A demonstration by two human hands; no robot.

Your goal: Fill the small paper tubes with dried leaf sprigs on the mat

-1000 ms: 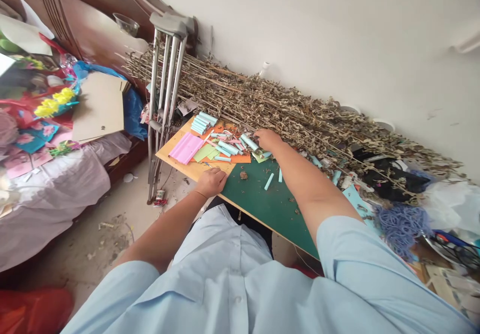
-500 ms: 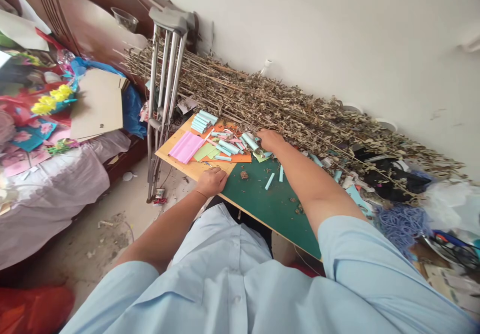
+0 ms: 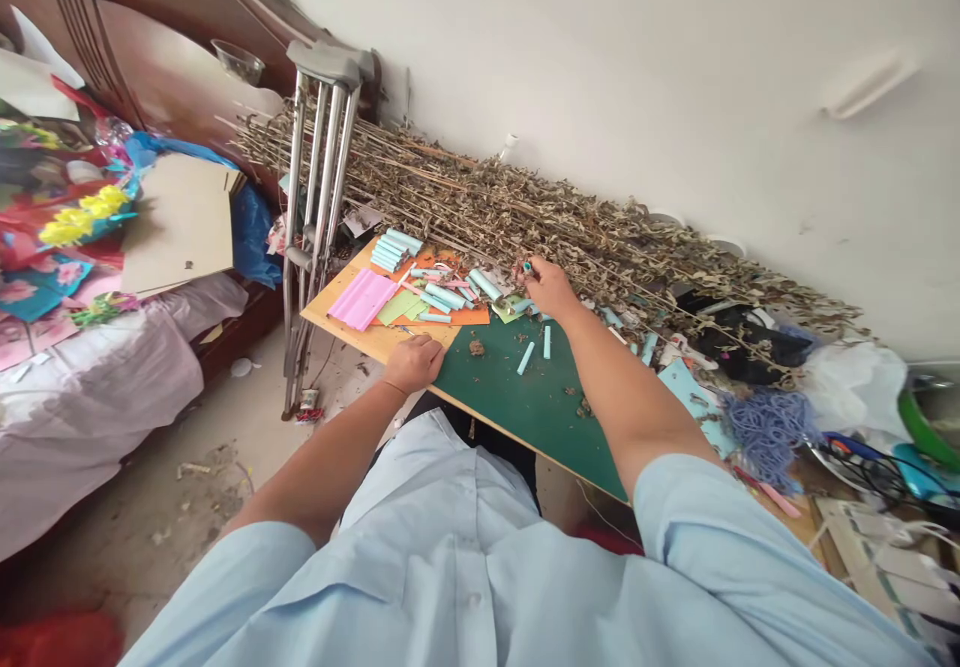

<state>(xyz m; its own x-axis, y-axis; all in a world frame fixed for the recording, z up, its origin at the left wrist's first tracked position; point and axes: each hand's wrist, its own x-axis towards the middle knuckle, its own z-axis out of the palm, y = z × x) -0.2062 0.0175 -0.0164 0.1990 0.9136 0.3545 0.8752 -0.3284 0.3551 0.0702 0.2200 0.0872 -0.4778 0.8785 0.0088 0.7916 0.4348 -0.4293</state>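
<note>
My right hand (image 3: 553, 287) is at the back of the green board (image 3: 510, 377), beside dried plant stalks. Its fingers are closed around a small tube with a blue end (image 3: 526, 268), seen nearly end-on. My left hand (image 3: 414, 362) rests curled on the front edge of the wooden board (image 3: 322, 312), and no object shows in it. Light-blue paper rolls (image 3: 446, 297) lie in a loose pile between the hands, and a neater stack of blue rolls (image 3: 390, 252) lies further back. Folded pink paper (image 3: 363, 299) and green paper (image 3: 403, 307) lie left of the pile.
Dried stalks (image 3: 465, 197) run along the wall behind the boards. Metal crutches (image 3: 322, 167) stand at the left corner. Two loose blue rolls (image 3: 526, 358) and a brown clump (image 3: 477, 347) lie on the green surface. Tangled blue cord (image 3: 769, 432) sits at right.
My right hand has lifted slightly and turned, and the blue-ended tube now shows in its fingers. My left hand stays on the board's edge. The view has shifted a little to the right.
</note>
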